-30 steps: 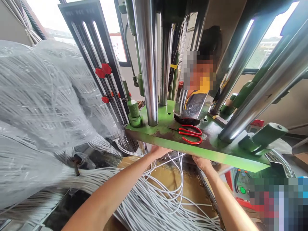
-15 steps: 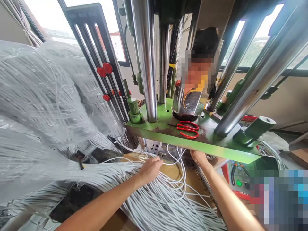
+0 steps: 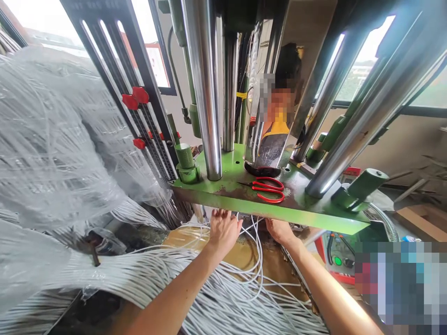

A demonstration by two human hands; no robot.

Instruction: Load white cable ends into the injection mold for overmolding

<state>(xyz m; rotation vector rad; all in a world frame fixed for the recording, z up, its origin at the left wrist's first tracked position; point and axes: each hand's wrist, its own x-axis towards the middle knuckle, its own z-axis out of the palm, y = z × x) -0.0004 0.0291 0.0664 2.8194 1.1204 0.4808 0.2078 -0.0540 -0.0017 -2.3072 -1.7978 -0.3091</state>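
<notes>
White cables [image 3: 223, 291] sprawl near under a green press plate [image 3: 223, 197], left hand [image 3: 223, 232] open beside them, right hand [image 3: 281, 231] gripping out of sight behind the edge, red scissors [image 3: 268, 190] left within reach.

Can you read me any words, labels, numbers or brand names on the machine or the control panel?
No word, brand or number is readable anywhere.
The control panel may carry small markings, but they are too small and blurred to read.
The green machine plate and red-handled scissors show no text.
</notes>
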